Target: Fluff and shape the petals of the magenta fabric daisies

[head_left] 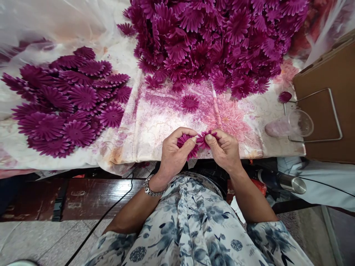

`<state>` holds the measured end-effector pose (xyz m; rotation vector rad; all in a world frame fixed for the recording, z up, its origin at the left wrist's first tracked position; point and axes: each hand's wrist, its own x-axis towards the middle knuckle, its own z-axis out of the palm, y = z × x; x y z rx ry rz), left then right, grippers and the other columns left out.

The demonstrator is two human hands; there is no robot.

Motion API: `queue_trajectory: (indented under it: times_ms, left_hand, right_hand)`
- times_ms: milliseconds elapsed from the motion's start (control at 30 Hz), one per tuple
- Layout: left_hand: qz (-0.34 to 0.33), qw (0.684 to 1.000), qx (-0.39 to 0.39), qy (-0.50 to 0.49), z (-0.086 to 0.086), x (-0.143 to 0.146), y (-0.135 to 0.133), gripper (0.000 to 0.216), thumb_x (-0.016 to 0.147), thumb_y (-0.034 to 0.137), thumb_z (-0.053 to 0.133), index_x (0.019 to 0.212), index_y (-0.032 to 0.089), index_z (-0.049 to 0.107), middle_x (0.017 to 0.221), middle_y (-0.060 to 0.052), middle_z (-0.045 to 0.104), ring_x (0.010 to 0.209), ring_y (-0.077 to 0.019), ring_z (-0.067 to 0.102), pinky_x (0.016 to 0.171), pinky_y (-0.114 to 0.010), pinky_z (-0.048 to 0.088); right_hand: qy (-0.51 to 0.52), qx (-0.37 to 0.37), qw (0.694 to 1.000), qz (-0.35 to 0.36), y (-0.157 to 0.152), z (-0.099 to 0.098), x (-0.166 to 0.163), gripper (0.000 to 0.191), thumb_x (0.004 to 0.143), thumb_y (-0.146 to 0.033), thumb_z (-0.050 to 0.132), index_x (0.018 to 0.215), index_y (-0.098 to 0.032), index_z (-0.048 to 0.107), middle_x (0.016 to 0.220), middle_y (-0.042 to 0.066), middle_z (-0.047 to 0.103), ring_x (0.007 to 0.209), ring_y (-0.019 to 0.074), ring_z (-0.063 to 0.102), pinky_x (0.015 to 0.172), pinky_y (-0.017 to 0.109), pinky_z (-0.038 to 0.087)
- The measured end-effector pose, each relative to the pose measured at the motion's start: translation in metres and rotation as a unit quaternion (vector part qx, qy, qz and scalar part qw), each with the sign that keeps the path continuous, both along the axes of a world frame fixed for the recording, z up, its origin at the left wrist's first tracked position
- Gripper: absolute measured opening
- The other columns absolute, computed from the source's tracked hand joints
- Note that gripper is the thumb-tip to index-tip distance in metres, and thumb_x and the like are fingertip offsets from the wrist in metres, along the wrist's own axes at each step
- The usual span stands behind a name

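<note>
Close to the table's front edge, my left hand (177, 149) pinches a purple artificial flower (192, 151) between thumb and fingers. Beside it, my right hand (225, 148) grips a second purple flower piece (204, 140) by its edge. The two pieces touch or overlap between my fingertips; whether they are joined I cannot tell. One loose purple flower (190, 102) lies flat on the cloth just beyond my hands.
A large heap of purple petal layers (210, 44) covers the back. To the left lies a pile of purple flowers (69, 103). At the right are a tipped clear plastic cup (290, 123), a bent metal wire frame (334, 114) and a cardboard box (327, 81). Powder stains the tablecloth (155, 125).
</note>
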<state>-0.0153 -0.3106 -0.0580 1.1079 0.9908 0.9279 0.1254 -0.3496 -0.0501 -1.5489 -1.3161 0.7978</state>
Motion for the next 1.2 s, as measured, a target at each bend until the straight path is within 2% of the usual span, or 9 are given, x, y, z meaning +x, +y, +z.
queue_trajectory:
  times_ms: [233,333,467,633,767,933,1067,1133,1200]
  left_hand:
    - [-0.045,0.999,-0.011,-0.014,0.006,0.0,0.005,0.02,0.075,0.031,0.064,0.09,0.019,0.066,0.073,0.0,0.062,0.057,-0.0093,0.054,0.053,-0.02,0.049]
    - [-0.063,0.998,0.021,0.011,0.009,0.003,0.007,0.013,0.072,0.027,0.066,0.08,0.017,0.066,0.072,0.0,0.062,0.061,-0.0097,0.054,0.058,-0.02,0.047]
    - [-0.033,0.998,0.042,0.039,0.012,0.007,0.011,0.008,0.072,0.022,0.064,0.067,0.016,0.062,0.064,0.002,0.057,0.057,-0.0086,0.051,0.056,-0.019,0.043]
    - [-0.058,0.995,0.042,0.065,0.019,0.007,0.014,0.007,0.071,0.02,0.062,0.066,0.015,0.061,0.058,0.003,0.055,0.054,-0.0078,0.048,0.052,-0.019,0.041]
    - [-0.088,0.994,0.013,0.063,0.025,0.007,0.02,0.01,0.071,0.019,0.06,0.063,0.016,0.056,0.049,0.006,0.047,0.042,-0.005,0.039,0.041,-0.017,0.034]
    - [-0.035,0.999,0.039,0.014,0.031,0.027,0.053,0.008,0.075,0.023,0.06,0.071,0.017,0.062,0.051,0.004,0.052,0.04,-0.0063,0.043,0.038,-0.019,0.034]
    - [0.033,0.994,0.09,-0.05,0.038,0.041,0.083,0.021,0.073,0.019,0.065,0.094,0.02,0.066,0.09,-0.002,0.065,0.068,-0.0079,0.058,0.061,-0.02,0.047]
    - [0.06,0.992,0.065,-0.089,0.04,0.036,0.087,0.022,0.075,0.02,0.064,0.097,0.02,0.064,0.095,-0.002,0.063,0.072,-0.0084,0.059,0.065,-0.021,0.048]
    - [0.08,0.989,0.01,-0.12,0.04,0.022,0.083,0.018,0.076,0.02,0.062,0.094,0.019,0.063,0.084,0.0,0.061,0.062,-0.0078,0.056,0.059,-0.021,0.049]
  right_hand:
    - [0.001,0.005,1.0,0.01,0.003,0.002,-0.001,0.039,0.089,-0.04,0.044,0.056,-0.019,0.038,0.048,-0.006,0.034,0.045,0.0051,0.032,0.044,0.021,0.025]
    - [-0.033,0.021,0.999,0.017,0.004,0.001,-0.003,0.04,0.09,-0.039,0.042,0.055,-0.019,0.035,0.049,-0.006,0.031,0.045,0.0053,0.03,0.045,0.021,0.024]
    - [-0.115,0.052,0.992,0.022,0.008,0.002,-0.001,0.028,0.088,-0.031,0.045,0.063,-0.019,0.044,0.056,-0.004,0.041,0.05,0.0072,0.039,0.05,0.022,0.032]
    - [-0.163,0.107,0.98,0.038,0.013,0.006,0.006,0.01,0.086,-0.023,0.047,0.08,-0.019,0.054,0.071,0.001,0.056,0.063,0.0107,0.052,0.06,0.024,0.041]
    - [-0.217,0.117,0.966,-0.074,0.027,0.009,0.017,0.013,0.087,-0.025,0.047,0.079,-0.019,0.056,0.066,0.0,0.055,0.061,0.0117,0.052,0.059,0.025,0.042]
    - [-0.306,0.148,0.933,-0.122,0.063,0.021,0.045,0.019,0.087,-0.028,0.046,0.091,-0.019,0.062,0.08,0.005,0.065,0.072,0.0163,0.059,0.068,0.029,0.047]
    - [-0.368,0.184,0.902,-0.133,0.075,0.024,0.059,0.033,0.088,-0.029,0.046,0.116,-0.016,0.056,0.108,0.014,0.063,0.102,0.0244,0.057,0.088,0.041,0.045]
    - [-0.373,0.197,0.897,-0.132,0.07,0.02,0.058,0.035,0.087,-0.029,0.047,0.119,-0.017,0.055,0.114,0.015,0.061,0.109,0.0255,0.054,0.092,0.044,0.043]
    - [-0.366,0.197,0.904,-0.104,0.061,0.013,0.053,0.031,0.087,-0.027,0.048,0.115,-0.018,0.058,0.11,0.013,0.062,0.105,0.0238,0.056,0.091,0.043,0.045]
